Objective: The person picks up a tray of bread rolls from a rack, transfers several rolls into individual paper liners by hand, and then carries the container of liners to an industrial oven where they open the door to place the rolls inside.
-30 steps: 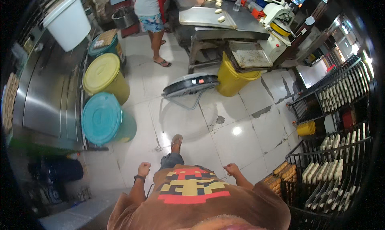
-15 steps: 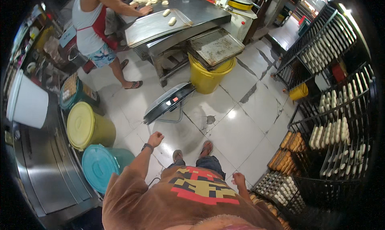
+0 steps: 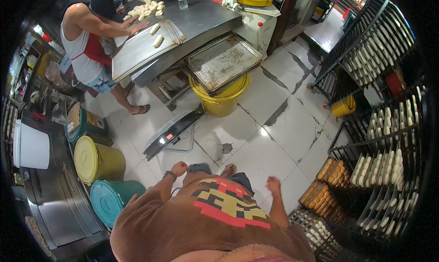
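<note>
My left hand [image 3: 180, 169], with a dark watch on the wrist, hangs loosely closed in front of my body, nothing visible in it. Out to the right, my right hand [image 3: 273, 184] is empty, slightly blurred, its fingers partly apart. Nearest ahead of the left hand is a black floor fan [image 3: 171, 133] on a bent metal tube stand. Past the fan, worn baking trays [image 3: 225, 63] are piled on a yellow lidded bucket [image 3: 219, 102]. Neither hand touches any of these.
Another person [image 3: 87, 45] works dough pieces [image 3: 145, 10] at a steel table [image 3: 206, 17]. Along the left stand a yellow-lidded drum [image 3: 98, 159] and a teal drum [image 3: 114, 200]. Racks [image 3: 379, 138] of dough and baked buns [image 3: 322, 198] line the right. The tiled floor [image 3: 270, 138] is cracked.
My view has moved forward, bringing the table, tray pile and fan closer. My right hand has risen and swung forward. The other person's arms reach over the table's trays and dough.
</note>
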`<state>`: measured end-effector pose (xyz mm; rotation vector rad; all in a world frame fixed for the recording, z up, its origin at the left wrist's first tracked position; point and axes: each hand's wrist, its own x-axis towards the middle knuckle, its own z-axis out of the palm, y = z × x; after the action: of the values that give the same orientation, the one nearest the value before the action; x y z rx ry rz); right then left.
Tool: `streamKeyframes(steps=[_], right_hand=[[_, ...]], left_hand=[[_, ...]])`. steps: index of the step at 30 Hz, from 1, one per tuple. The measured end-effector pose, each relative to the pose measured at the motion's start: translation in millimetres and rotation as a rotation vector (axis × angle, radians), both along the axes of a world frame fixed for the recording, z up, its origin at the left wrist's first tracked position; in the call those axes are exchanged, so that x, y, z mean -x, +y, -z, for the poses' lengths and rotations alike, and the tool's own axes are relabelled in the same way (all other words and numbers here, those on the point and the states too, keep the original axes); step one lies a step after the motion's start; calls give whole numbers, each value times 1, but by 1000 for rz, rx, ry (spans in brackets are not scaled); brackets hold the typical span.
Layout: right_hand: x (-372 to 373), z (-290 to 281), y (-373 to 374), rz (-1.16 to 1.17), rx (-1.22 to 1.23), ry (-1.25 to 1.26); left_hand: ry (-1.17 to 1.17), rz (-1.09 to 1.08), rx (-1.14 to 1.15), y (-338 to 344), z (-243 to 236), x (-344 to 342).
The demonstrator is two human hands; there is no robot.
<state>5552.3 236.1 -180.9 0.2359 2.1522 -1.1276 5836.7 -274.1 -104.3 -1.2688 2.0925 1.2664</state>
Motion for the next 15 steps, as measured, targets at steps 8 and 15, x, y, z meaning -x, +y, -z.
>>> streamKeyframes(steps=[8,15], right_hand=[[233,-134,-85,9,-39,554],[248,17,19,-971,-370,552]], left_hand=[[61,260,151,-24,25,180],[139,449,159,-43,53,428]])
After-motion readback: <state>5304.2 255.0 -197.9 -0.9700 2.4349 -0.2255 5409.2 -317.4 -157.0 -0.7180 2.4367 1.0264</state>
